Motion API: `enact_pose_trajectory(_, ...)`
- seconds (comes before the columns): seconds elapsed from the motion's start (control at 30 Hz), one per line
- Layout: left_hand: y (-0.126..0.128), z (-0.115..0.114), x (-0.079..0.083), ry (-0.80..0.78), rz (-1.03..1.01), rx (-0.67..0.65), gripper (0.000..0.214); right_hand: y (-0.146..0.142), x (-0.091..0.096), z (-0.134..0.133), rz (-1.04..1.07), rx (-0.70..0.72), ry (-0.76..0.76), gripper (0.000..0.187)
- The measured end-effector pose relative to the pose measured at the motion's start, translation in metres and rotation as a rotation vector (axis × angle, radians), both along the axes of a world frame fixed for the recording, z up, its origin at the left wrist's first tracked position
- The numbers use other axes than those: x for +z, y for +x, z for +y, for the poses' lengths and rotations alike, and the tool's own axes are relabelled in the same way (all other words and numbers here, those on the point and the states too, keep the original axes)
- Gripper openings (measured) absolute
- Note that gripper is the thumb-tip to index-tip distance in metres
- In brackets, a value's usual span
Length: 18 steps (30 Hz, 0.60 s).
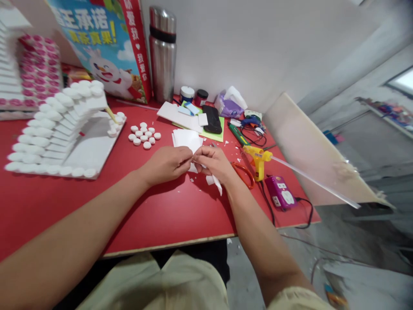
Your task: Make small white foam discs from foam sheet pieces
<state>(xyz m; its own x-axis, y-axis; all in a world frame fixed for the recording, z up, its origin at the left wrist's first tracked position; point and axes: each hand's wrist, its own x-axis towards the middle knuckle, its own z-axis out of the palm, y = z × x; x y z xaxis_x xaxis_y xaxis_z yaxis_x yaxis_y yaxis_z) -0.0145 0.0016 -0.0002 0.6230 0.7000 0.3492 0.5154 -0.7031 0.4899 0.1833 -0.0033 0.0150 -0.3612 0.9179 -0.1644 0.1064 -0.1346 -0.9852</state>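
Observation:
My left hand (172, 162) and my right hand (213, 161) meet fingertip to fingertip over the red table, both closed in a pinch. What sits between the left fingertips is too small and covered to make out. From under my right palm sticks a crumpled white paper piece (216, 183), its upper part hidden by the fingers. Just beyond the hands lies a stack of white paper sheets (187, 137), partly covered by them. Small white scraps are scattered around. Orange-handled scissors (245, 175) lie beside my right wrist.
Left stands a white model staircase (61, 129) edged with round white pieces; several loose white discs (143, 137) lie beside it. To the right are a yellow glue gun (258, 159) with a long glue stick, and a purple power box (280, 193). Behind stands a steel thermos (163, 56).

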Motion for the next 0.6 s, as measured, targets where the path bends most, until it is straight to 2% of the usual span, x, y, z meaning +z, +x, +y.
enact_pose_trajectory(0.07, 0.002, 0.0, 0.001, 0.015, -0.018, 0.015, 0.02, -0.001, -0.003, 0.001, -0.006, -0.02, 0.047, 0.016)
enact_pose_trajectory(0.13, 0.005, 0.0, 0.002, -0.129, -0.111, 0.048, 0.023, -0.001, -0.005, 0.001, -0.058, -0.035, 0.163, 0.015)
enact_pose_trajectory(0.2, 0.006, 0.001, 0.005, -0.46, -0.276, 0.09, 0.027, 0.0, -0.007, 0.0, -0.172, -0.048, 0.356, 0.014)
enact_pose_trajectory(0.3, 0.005, 0.005, 0.008, -1.115, -0.51, 0.1, 0.041, 0.002, -0.007, -0.002, -0.366, -0.058, 0.701, 0.016)
enact_pose_trajectory(0.37, 0.003, 0.006, 0.01, -1.362, -0.595, 0.048, 0.044, 0.003, -0.007, -0.004, -0.414, -0.056, 0.862, 0.017)
enact_pose_trajectory(0.47, 0.0, 0.007, 0.012, -1.515, -0.677, -0.02, 0.034, 0.003, -0.009, -0.005, -0.411, -0.04, 0.963, 0.018)
enact_pose_trajectory(0.6, -0.002, 0.005, 0.012, -1.511, -0.743, -0.01, 0.025, 0.002, -0.01, -0.005, -0.445, -0.048, 0.991, 0.018)
